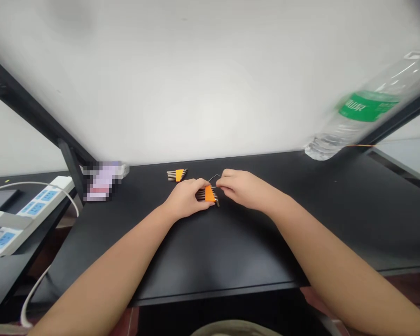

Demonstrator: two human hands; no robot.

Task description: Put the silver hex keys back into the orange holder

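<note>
My left hand [190, 198] is closed round an orange hex key holder [209, 194] with several metal hex keys through it, their bent ends toward the right. Thumb and fingers of my right hand [238, 187] pinch a thin hex key [214, 187] at the holder's upper right side. Whether that key is fully in the holder I cannot tell. Just behind the hands, a bent hex key [214, 178] shows in part. A second orange holder [179, 175] filled with hex keys lies on the black table, behind my left hand.
The black table [224, 261] meets a white wall. A large clear bottle with a green label [367, 106] stands at the back right. On the left are a blurred-out package [103, 179], a black frame post [71, 170] and a white power strip [35, 210] with cables.
</note>
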